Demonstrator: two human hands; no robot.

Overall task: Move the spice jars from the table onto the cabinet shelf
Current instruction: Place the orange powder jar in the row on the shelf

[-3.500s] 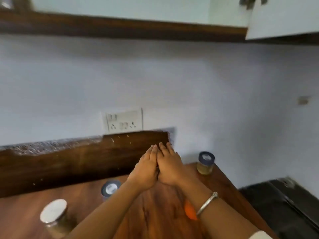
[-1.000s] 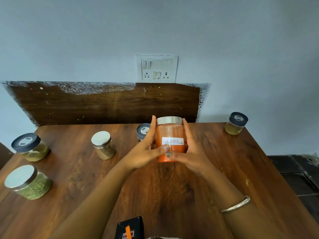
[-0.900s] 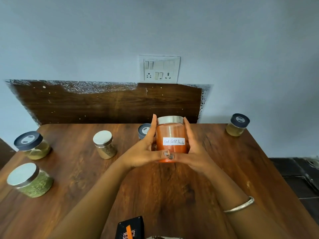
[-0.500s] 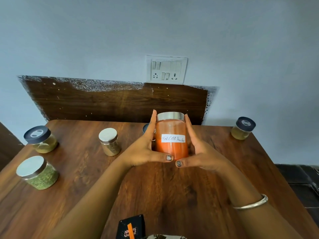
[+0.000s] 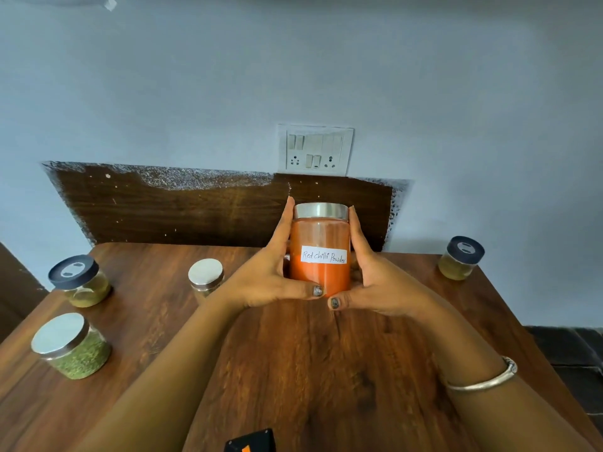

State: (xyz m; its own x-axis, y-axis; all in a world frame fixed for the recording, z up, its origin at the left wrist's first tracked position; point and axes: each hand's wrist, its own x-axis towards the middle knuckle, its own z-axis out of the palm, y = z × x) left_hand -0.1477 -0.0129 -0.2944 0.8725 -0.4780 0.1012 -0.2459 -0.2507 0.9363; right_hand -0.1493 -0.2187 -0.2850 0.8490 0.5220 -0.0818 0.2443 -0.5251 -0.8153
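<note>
Both forearms reach forward over the bench (image 5: 326, 370). The left hand (image 5: 264, 282) and right hand (image 5: 378, 285) clasp the red chilli powder jar (image 5: 321, 236) upright between them, fingers straight up its sides, thumbs curled across its lower front.

A plain silver-coloured bangle (image 5: 483, 381) circles the forearm well behind the right hand (image 5: 385, 285). The right thumbnail (image 5: 334, 303) and the thumbnail of the left hand (image 5: 261, 282) wear dark, speckled polish, patchy at the edges. Both forearms are bare.
</note>
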